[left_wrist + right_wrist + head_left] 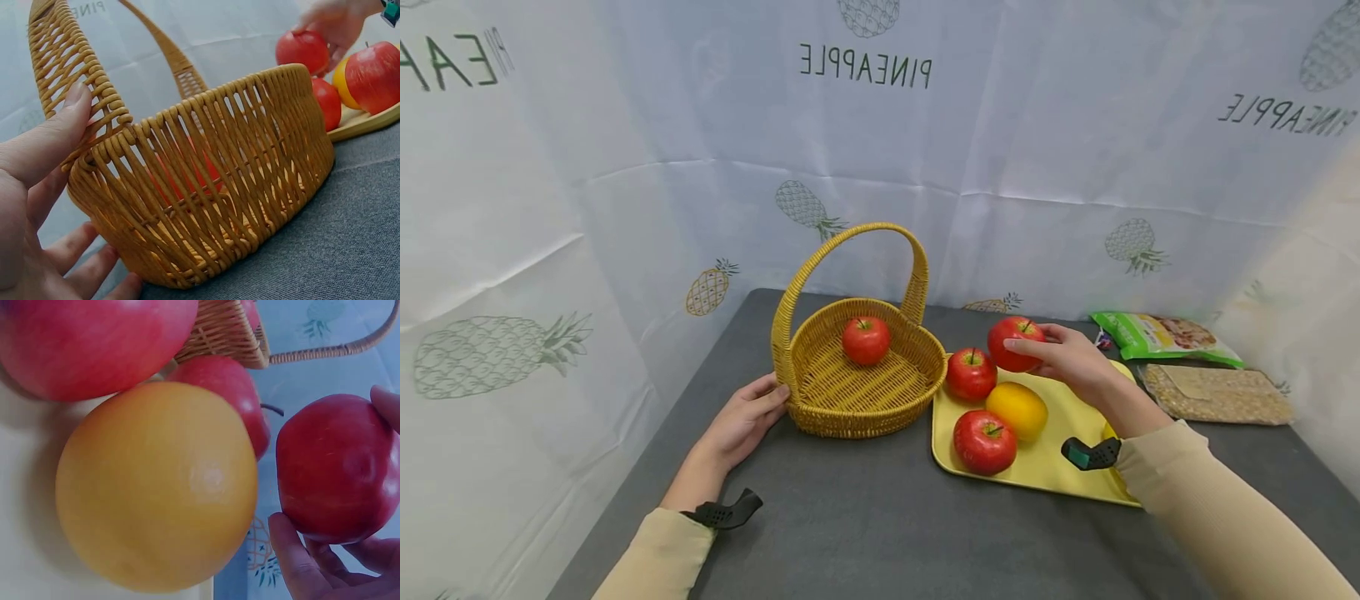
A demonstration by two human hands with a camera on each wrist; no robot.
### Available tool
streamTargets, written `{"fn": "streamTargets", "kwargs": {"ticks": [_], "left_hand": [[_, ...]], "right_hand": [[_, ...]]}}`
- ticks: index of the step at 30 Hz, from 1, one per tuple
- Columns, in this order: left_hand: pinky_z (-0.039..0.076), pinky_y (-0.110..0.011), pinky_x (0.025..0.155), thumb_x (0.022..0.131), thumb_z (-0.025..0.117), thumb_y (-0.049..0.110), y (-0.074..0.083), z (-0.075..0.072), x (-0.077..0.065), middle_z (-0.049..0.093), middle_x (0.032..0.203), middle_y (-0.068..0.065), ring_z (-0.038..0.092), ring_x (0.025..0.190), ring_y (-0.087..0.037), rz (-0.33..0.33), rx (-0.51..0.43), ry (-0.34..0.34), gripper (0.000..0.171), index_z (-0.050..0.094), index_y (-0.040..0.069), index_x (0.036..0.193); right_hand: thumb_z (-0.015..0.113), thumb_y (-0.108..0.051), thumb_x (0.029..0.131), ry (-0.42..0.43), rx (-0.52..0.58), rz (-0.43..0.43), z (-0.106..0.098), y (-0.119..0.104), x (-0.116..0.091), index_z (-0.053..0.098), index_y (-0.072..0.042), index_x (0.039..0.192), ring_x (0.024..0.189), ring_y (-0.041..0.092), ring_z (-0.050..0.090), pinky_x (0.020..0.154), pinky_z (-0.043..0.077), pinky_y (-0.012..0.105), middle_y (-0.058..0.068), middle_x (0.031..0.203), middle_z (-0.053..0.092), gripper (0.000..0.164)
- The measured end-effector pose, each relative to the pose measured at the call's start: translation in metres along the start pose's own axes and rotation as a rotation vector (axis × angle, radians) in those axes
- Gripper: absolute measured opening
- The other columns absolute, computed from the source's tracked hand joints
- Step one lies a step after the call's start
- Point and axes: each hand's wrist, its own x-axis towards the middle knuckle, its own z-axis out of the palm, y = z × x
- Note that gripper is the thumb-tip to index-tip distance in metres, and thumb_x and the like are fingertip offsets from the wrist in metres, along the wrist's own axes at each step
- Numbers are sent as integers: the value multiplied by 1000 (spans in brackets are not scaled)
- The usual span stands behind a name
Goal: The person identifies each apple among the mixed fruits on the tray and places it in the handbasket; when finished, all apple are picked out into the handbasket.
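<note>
My left hand [741,421] holds the yellow woven basket [850,425] at the foot of its handle. In the left wrist view its thumb [72,115] lies on the handle base, with the other fingers spread along the basket's side. One red apple [866,340] sits inside the basket. To the right, my right hand [1071,358] grips another red apple [1015,343], raised above the far side of a yellow tray [1060,467]. On the tray are two red apples [972,374] and a round orange-yellow fruit [1017,411], close together near its left end.
A green food packet [1165,337] and a clear bag of tan pieces [1217,393] lie beyond the tray on the right. Behind the dark grey table [865,525] hangs a white cloth [1000,133] with pineapple prints. More yellow shows partly behind the right forearm.
</note>
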Motion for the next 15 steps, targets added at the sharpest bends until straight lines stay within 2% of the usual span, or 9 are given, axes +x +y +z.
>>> {"fn": "streamTargets", "kwargs": {"ticks": [7,15], "left_hand": [[43,-25,108,107,58,18,0,4,-4,39,157,-16,37,146,-26,-20,-2,13,57,38,-8,153],[42,-26,109,108,57,19,5,2,-1,36,159,-19,40,144,-24,3,25,2,57,37,-8,154]], "right_hand": [[73,-48,95,-35,35,-13,10,-12,1,29,0,156,115,30,63,106,48,45,23,143,51,89],[73,-46,95,-59,13,-49,23,-29,3,34,1,154,116,32,61,103,50,44,22,141,52,85]]}}
